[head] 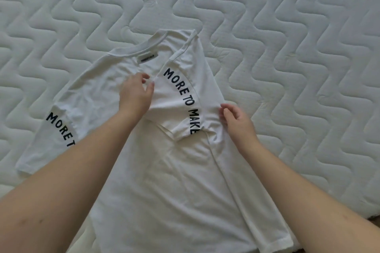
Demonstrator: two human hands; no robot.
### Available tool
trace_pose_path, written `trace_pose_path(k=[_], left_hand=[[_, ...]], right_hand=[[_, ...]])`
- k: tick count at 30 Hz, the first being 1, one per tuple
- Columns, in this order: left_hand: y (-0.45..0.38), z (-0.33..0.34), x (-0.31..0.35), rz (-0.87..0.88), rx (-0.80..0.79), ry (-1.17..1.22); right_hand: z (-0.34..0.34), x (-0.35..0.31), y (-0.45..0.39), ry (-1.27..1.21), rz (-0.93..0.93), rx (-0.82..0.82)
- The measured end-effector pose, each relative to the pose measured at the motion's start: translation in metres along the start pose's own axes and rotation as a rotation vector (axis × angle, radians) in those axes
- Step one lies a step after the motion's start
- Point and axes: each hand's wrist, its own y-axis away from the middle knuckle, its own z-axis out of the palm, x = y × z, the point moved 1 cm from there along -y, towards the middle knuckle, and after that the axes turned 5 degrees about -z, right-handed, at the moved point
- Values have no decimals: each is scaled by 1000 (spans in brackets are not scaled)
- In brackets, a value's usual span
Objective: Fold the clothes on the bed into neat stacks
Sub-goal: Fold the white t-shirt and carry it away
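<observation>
A white T-shirt (164, 170) lies flat on the quilted mattress (287, 26), its right sleeve (181, 98) folded inward. The left hand (135, 94) pinches that sleeve's edge; the right hand (236, 119), fingers loosely spread, touches the shirt's folded side.

Bare forearms, no sleeves; left hand (134, 96), right hand (236, 121) ungloved.
</observation>
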Motion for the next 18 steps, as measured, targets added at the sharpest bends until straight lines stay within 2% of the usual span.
trace_pose_path(k=[3, 8, 13, 18], left_hand=[[-29, 20, 39, 39, -108, -25], [-84, 44, 83, -91, -235, -143], [-97, 37, 78, -68, -173, -121], [-108, 40, 93, 56, -164, 8]], right_hand=[[5, -14, -18, -101, 11, -44], [18, -25, -42, -291, 131, -117], [17, -28, -56, -300, 183, 0], [18, -26, -61, -265, 150, -53]])
